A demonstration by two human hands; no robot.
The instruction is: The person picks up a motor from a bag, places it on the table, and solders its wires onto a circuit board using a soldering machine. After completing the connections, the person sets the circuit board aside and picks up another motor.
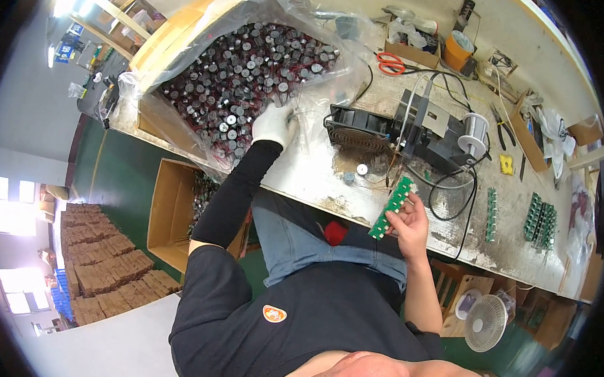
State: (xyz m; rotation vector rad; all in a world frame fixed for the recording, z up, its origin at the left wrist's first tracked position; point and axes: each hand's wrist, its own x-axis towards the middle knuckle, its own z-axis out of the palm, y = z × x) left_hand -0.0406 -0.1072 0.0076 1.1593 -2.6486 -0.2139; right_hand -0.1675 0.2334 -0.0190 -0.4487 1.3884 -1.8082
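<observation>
My left hand (272,126), in a white glove with a black sleeve above it, is at the near right edge of a plastic-lined box (158,123). Its fingers are curled beside the heap of small round silver-and-black parts with red wires (243,71); whatever they hold is hidden. Bare and closed, my right hand (411,227) grips a long green circuit board (391,207) by its lower part, tilted over the table's front edge. Two small round parts, one white-topped (362,169) and one grey (349,178), sit on the table left of the board.
A black fan (358,128) and a soldering machine with a solder wire spool (473,134) stand mid-table, cables trailing. Red-handled scissors (390,64) and pliers (503,126) lie behind. More green boards (540,220) rest at right. A carton (170,206) stands below the table at left.
</observation>
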